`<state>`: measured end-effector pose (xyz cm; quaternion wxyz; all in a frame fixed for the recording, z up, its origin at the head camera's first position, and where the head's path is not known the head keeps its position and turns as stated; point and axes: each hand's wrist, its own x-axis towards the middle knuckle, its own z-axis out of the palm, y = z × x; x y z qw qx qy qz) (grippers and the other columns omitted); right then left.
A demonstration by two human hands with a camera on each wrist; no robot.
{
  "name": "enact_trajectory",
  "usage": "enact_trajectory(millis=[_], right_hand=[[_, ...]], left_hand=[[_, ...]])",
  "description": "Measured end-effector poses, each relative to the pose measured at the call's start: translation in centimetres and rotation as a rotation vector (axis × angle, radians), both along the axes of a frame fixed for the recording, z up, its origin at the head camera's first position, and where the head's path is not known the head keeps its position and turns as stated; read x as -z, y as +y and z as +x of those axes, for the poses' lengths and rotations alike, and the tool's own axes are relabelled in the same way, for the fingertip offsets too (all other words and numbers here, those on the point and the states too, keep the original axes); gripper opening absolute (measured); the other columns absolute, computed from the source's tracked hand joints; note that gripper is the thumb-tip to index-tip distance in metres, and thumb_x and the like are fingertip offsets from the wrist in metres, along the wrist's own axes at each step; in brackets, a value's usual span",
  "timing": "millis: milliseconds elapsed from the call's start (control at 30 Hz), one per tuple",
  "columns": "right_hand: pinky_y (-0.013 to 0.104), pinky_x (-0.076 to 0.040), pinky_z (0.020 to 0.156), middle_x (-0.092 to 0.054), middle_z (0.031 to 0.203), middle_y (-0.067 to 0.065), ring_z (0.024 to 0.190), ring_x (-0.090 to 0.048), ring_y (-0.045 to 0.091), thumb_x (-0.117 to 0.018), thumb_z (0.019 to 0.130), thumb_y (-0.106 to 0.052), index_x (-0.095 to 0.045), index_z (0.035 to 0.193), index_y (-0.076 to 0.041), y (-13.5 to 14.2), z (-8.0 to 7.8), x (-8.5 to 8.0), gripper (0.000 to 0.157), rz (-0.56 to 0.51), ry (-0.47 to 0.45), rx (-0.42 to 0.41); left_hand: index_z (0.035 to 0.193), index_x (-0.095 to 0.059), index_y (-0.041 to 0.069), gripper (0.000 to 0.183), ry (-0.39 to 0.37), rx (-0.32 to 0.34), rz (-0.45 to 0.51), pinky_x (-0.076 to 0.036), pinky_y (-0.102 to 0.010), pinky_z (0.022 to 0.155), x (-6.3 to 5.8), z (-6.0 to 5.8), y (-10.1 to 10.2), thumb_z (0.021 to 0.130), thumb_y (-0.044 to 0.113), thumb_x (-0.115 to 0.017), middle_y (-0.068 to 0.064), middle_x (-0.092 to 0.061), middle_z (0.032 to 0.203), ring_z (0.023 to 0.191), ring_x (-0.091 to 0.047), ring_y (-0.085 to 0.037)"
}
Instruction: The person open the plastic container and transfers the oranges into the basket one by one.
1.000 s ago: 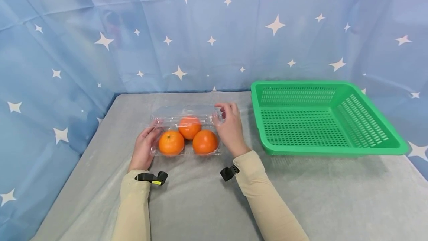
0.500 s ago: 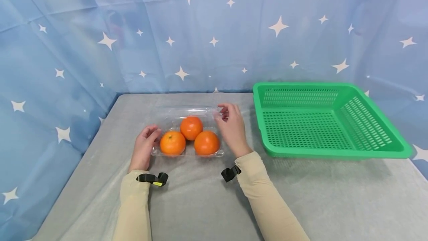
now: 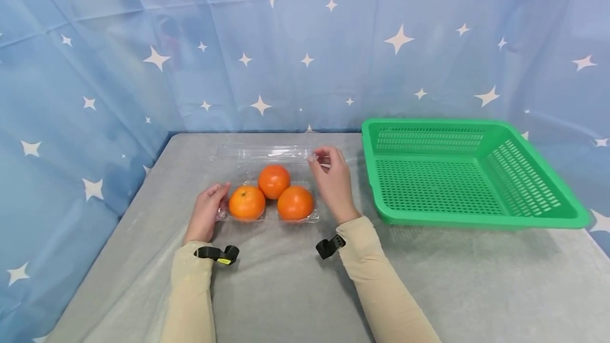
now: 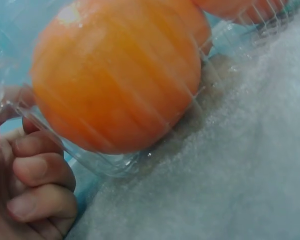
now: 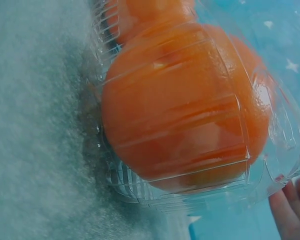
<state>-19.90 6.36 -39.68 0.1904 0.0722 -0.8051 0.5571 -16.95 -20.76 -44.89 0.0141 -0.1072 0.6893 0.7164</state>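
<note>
A clear plastic clamshell fruit box (image 3: pixel 312 216) sits on the table with its lid (image 3: pixel 267 152) raised and tilted back. Three oranges lie inside: one at front left (image 3: pixel 247 203), one behind (image 3: pixel 274 182), one at front right (image 3: pixel 295 204). My left hand (image 3: pixel 205 215) pinches the box's left edge between thumb and index finger; the left wrist view shows the other fingers (image 4: pixel 42 172) curled below the rim. At the lid's right end, my right hand (image 3: pixel 334 184) pinches the plastic. In the right wrist view only its fingertips (image 5: pixel 292 200) show, beyond an orange (image 5: pixel 175 105).
To the right, a green perforated basket (image 3: pixel 476 221) stands close to my right hand. Grey cloth (image 3: pixel 281 285) covers the table. A blue curtain with white stars (image 3: pixel 329 83) hangs behind and along the left side.
The lid has swung back, away from the oranges, with my right hand at its right end. My left hand has come down from the lid's left end to the box's left edge.
</note>
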Motion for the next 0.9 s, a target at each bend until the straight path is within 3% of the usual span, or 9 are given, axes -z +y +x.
enact_trajectory(millis=[233,433,633,900], right_hand=[[0.028,-0.046,0.079,-0.050,0.099,0.002,0.089,-0.055,0.015,-0.058,0.087,-0.025,-0.053,0.103,-0.010,0.01,0.07,-0.05,0.023,-0.006,-0.006,-0.003],[0.029,-0.045,0.082,-0.050,0.103,0.000,0.094,-0.053,0.013,-0.053,0.089,-0.033,-0.052,0.107,-0.012,0.09,0.28,0.05,0.027,0.008,-0.008,0.000],[0.028,-0.046,0.080,-0.050,0.103,0.000,0.092,-0.054,0.012,-0.046,0.093,-0.031,-0.051,0.111,-0.009,0.01,0.34,0.23,0.029,-0.020,0.029,-0.027],[0.031,-0.043,0.083,-0.050,0.107,0.001,0.097,-0.048,0.014,-0.045,0.093,-0.034,-0.050,0.111,-0.010,-0.26,0.35,0.27,0.030,-0.063,0.001,-0.015]], left_hand=[[0.067,-0.035,0.008,0.045,0.005,0.022,-0.002,-0.024,-0.024,0.038,0.01,0.07,-0.14,0.084,0.043,-0.056,0.003,-0.031,0.053,0.040,-0.030,-0.009],[0.068,-0.036,0.007,0.045,0.012,0.014,-0.042,-0.025,-0.024,0.038,0.23,0.17,-0.13,0.084,0.045,-0.055,0.003,-0.031,0.055,0.040,-0.030,-0.009],[0.067,-0.037,0.008,0.043,0.016,0.014,-0.050,-0.025,-0.023,0.037,0.18,0.19,-0.13,0.086,0.042,-0.055,0.003,-0.032,0.055,0.039,-0.031,-0.008],[0.068,-0.039,0.008,0.044,0.012,-0.012,-0.065,-0.027,-0.024,0.037,0.29,0.24,-0.09,0.085,0.045,-0.055,0.002,-0.035,0.056,0.039,-0.031,-0.010]])
